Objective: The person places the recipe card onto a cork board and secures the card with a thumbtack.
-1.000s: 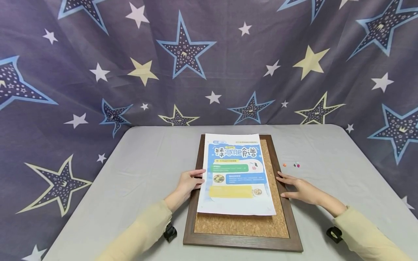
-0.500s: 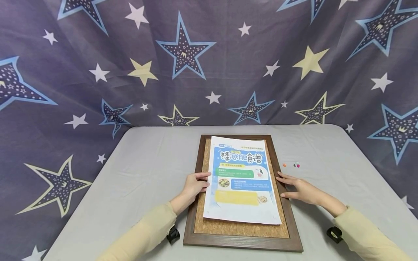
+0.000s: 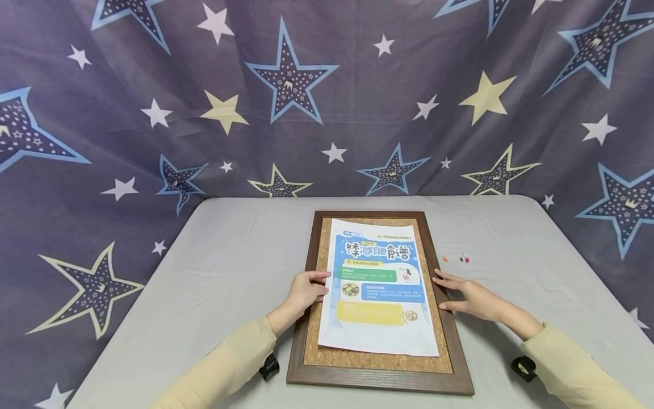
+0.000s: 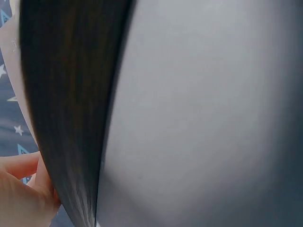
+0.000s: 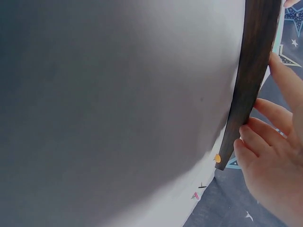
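A printed poster sheet (image 3: pixel 378 339) with blue, green and yellow panels lies over a brown-framed cork board (image 3: pixel 380 382), slightly tilted, inside the frame. My left hand (image 3: pixel 302 295) pinches the sheet's left edge at mid-height; in the left wrist view that hand (image 4: pixel 26 189) is partly cut off beyond the dark frame (image 4: pixel 71 94). On the board's right side, my right hand (image 3: pixel 472 298) touches the frame with extended fingers. The right wrist view shows this hand (image 5: pixel 272 156) with fingertips along the outer side of the frame (image 5: pixel 253 61).
To the right of the board lie small push pins, among them an orange one (image 3: pixel 445 259) and a magenta one (image 3: pixel 467 260). A grey cloth covers the table (image 3: pixel 245 244). A star-patterned curtain (image 3: pixel 357 113) hangs behind it.
The left hand has moved the poster sheet rightward and toward me. Its lower edge has come down closer to the cork. The right hand has stayed on the frame.
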Demonstrator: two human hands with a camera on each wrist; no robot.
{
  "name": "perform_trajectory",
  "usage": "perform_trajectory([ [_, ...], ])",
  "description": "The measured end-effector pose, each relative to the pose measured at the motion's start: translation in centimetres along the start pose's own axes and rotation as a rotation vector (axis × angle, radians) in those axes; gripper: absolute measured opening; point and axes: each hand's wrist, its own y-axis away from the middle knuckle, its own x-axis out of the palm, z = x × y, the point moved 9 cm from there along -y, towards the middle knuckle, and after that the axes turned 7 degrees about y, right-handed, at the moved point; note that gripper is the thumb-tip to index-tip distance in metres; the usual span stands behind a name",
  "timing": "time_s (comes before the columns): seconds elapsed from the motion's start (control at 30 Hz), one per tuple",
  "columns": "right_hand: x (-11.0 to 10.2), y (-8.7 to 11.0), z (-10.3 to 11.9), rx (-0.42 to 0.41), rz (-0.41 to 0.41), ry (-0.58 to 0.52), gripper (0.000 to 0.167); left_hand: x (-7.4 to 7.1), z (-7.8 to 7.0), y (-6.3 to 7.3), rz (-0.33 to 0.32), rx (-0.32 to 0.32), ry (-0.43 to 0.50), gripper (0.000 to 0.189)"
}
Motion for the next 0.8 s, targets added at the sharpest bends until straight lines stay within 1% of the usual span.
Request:
perform_trajectory([
  [0.23,-0.1,0.0,0.0,0.005,-0.003,-0.005,0.06,0.1,-0.1,-0.1,0.024,0.001,-0.009,0.034],
  [0.43,-0.1,0.0,-0.1,0.008,-0.002,-0.006,0.059,0.0,-0.2,0.0,0.034,0.027,-0.041,0.034],
  [0.63,-0.1,0.0,0.0,0.004,-0.005,-0.005,0.059,0.0,-0.8,0.0,0.044,0.077,-0.114,0.032],
  [0.8,-0.1,0.0,-0.1,0.007,-0.004,-0.006,0.059,0.2,-1.4,0.1,0.079,0.124,-0.195,0.029],
])
